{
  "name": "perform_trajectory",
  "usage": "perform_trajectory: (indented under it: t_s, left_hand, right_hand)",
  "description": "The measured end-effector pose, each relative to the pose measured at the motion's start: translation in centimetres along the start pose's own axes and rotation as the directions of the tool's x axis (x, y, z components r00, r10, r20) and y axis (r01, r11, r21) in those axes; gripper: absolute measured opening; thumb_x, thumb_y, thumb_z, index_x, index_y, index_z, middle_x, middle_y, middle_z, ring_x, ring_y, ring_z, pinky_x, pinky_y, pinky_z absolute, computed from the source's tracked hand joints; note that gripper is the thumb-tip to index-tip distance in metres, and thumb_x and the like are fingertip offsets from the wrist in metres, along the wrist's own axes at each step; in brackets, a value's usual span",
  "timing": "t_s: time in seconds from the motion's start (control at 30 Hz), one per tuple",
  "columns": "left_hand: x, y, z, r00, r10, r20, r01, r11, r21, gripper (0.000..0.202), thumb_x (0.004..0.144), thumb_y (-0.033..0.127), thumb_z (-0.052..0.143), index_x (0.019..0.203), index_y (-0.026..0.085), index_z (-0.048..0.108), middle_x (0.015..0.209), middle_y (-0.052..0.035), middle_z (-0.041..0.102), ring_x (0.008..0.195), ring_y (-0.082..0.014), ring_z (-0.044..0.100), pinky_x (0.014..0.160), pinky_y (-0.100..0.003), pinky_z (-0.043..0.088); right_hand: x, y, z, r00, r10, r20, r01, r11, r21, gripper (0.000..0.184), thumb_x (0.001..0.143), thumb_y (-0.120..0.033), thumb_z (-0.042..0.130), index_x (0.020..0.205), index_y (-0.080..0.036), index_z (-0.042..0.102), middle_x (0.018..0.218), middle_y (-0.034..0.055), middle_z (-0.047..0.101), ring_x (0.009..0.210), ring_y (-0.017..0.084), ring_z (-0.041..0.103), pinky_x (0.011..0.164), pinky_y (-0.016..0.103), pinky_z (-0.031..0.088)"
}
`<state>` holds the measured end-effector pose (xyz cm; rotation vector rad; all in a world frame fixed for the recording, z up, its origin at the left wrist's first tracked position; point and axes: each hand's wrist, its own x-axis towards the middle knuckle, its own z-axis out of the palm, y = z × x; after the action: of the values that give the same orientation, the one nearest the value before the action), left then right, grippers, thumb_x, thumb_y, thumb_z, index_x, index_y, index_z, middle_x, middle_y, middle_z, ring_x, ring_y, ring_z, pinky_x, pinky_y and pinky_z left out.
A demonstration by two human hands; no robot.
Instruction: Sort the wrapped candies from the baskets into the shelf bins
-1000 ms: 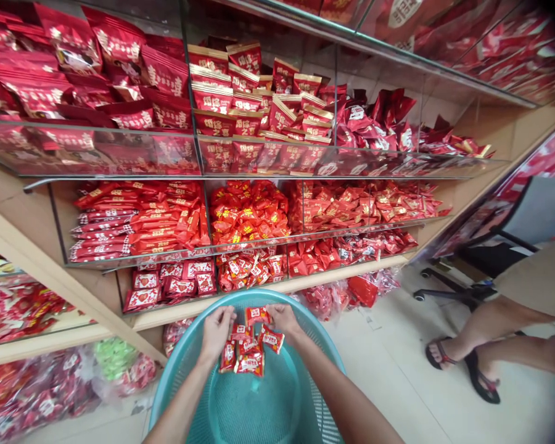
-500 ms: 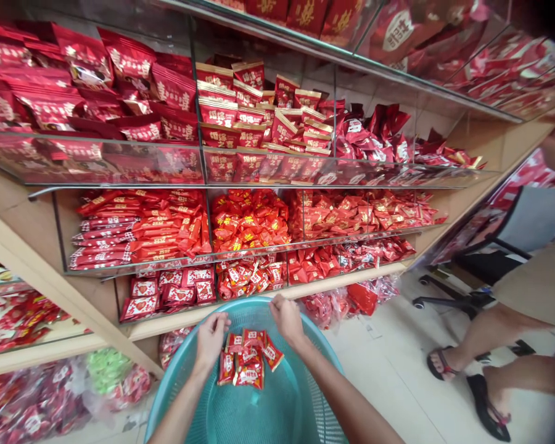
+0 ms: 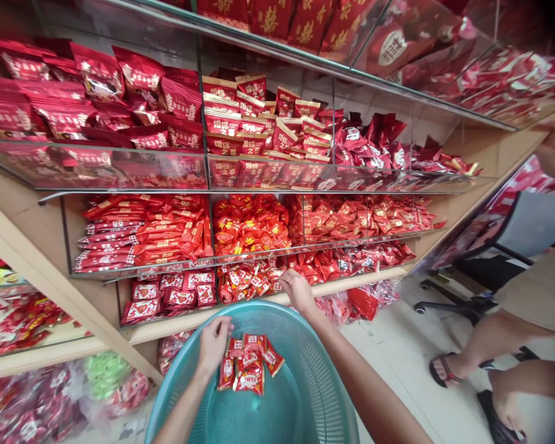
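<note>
A teal plastic basket [image 3: 337,370] stands below the shelf, with several small red and gold candy packets [image 3: 248,364] inside. My left hand [image 3: 214,342] is over the basket's left side, beside these packets, its fingers curled together. Whatever they may hold is hidden. Beyond the far rim, my right hand [image 3: 298,290] reaches to the bottom shelf. Its fingertips are pinched at the edge of a bin of small red and white wrapped candies [image 3: 247,280]; I cannot make out anything between them.
Glass-fronted shelves [image 3: 166,191] hold several kinds of red packets. Plastic bags of sweets [image 3: 32,401] lie on the floor at left, others [image 3: 351,302] under the shelf. A person's leg [image 3: 481,333] and an office chair [image 3: 499,246] are at right.
My right hand has moved from above the basket's far rim forward and slightly right, to the bottom shelf's edge. My left hand has stayed nearly in place. The packets in the basket look unchanged.
</note>
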<state>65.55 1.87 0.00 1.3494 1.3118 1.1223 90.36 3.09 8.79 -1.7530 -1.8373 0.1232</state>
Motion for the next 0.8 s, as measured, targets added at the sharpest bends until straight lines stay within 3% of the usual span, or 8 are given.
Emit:
perform_trajectory:
  t_s: [0.1,0.23,0.4,0.5,0.63,0.7,0.8]
  left_hand:
    - [-0.2,0.2,0.3,1.000,0.004,0.022,-0.004,1.000,-0.004,0.041,0.072,0.053,0.053,0.079,0.015,0.064,0.066,-0.0037,0.066,0.061,-0.0174,0.059,0.060,-0.029,0.048]
    - [-0.3,0.2,0.7,0.997,0.007,0.080,-0.006,1.000,-0.007,0.039,0.073,0.052,0.053,0.080,0.015,0.064,0.067,-0.0036,0.066,0.062,-0.0173,0.060,0.061,-0.029,0.048]
    - [-0.3,-0.3,0.8,0.993,0.009,0.120,-0.008,1.000,-0.006,0.040,0.071,0.053,0.055,0.079,0.016,0.066,0.066,-0.0028,0.066,0.062,-0.0167,0.060,0.060,-0.027,0.048]
    - [-0.5,0.5,0.8,0.991,-0.015,0.131,0.017,1.000,-0.013,0.042,0.069,0.055,0.056,0.078,0.015,0.066,0.066,-0.0033,0.067,0.061,-0.0169,0.060,0.058,-0.027,0.047]
    - [-1.3,3.6,1.1,0.972,-0.080,0.220,0.095,0.994,-0.060,0.045,0.072,0.055,0.054,0.090,0.016,0.067,0.081,-0.0054,0.070,0.072,-0.0175,0.061,0.059,-0.025,0.046]
    - [-1.7,5.0,1.4,0.954,-0.059,0.294,0.094,0.990,-0.107,0.041,0.074,0.051,0.055,0.096,0.018,0.067,0.087,-0.0041,0.069,0.080,-0.0175,0.061,0.062,-0.023,0.045]
    - [-1.8,5.5,1.5,0.939,-0.044,0.342,0.089,0.989,-0.117,0.031,0.070,0.047,0.062,0.075,0.016,0.067,0.062,0.0015,0.063,0.059,-0.0115,0.056,0.051,-0.019,0.038]
  right_hand:
    - [-0.2,0.3,-0.4,0.996,0.010,-0.092,0.013,0.968,0.252,0.024,0.087,-0.026,0.046,0.090,-0.020,0.069,0.088,0.0059,0.067,0.079,0.017,0.060,0.072,0.025,0.043]
    - [-0.5,0.8,0.0,0.979,0.146,-0.141,-0.067,0.889,0.454,0.025,0.083,-0.035,0.051,0.085,-0.017,0.069,0.081,0.0062,0.069,0.072,0.018,0.060,0.069,0.027,0.045]
    - [-0.5,1.1,1.2,0.951,0.302,-0.073,-0.186,0.742,0.644,0.032,0.075,-0.044,0.055,0.078,-0.014,0.066,0.065,0.0038,0.062,0.056,0.015,0.053,0.055,0.026,0.042]
    - [-0.8,0.5,1.1,0.941,0.340,-0.009,-0.221,0.631,0.743,0.034,0.072,-0.048,0.058,0.076,-0.015,0.063,0.059,-0.0004,0.055,0.050,0.011,0.044,0.049,0.024,0.038]
    - [-1.9,-1.5,0.9,0.970,0.111,0.215,-0.237,0.616,0.752,0.036,0.073,-0.050,0.058,0.068,-0.015,0.062,0.058,-0.0028,0.051,0.048,0.008,0.040,0.047,0.021,0.034]
    - [-2.6,-2.6,1.4,0.933,-0.040,0.357,-0.249,0.643,0.724,0.037,0.072,-0.052,0.060,0.066,-0.015,0.062,0.059,-0.0026,0.052,0.049,0.008,0.041,0.047,0.021,0.035]
    - [-3.8,-3.9,3.1,0.881,-0.111,0.461,-0.286,0.650,0.704,0.038,0.069,-0.053,0.063,0.066,-0.015,0.061,0.057,-0.0033,0.052,0.048,0.008,0.044,0.047,0.021,0.036]
